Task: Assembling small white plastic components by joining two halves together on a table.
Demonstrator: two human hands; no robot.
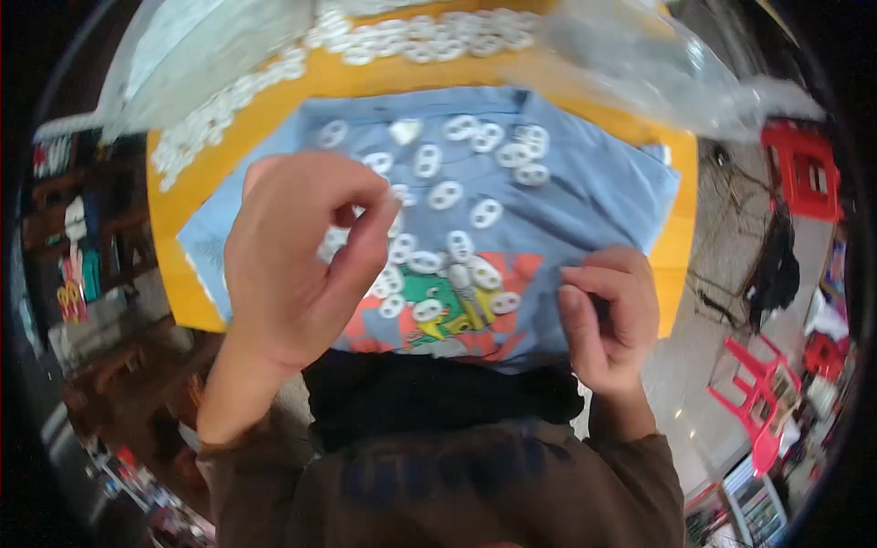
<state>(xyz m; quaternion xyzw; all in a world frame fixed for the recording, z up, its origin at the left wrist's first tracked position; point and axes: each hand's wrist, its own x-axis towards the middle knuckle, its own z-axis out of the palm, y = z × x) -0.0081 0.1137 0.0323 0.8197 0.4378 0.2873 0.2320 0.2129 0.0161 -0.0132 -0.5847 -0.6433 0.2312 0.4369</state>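
A light blue shirt [585, 192] with a coloured print [448, 320] lies flat in front of me. Scattered over it are several small white oval pieces with two dark holes each, one oval piece [445, 194] near the middle. A white wedge-shaped piece [405, 131] lies by the collar. My left hand [306, 247] is raised above the shirt's left half, thumb and forefinger pinched; whatever is between the tips is too blurred to name. Over the shirt's lower right, my right hand [610, 315] has its fingers curled toward the thumb, and their contents do not show.
The shirt rests on a yellow tabletop [681, 265]. Many more white pieces [429, 36] line its far edge and left side. Clear plastic bags [639, 68] cover the far right; a whitish bag [201, 55] sits far left. Red stools [804, 173] stand on the floor at right.
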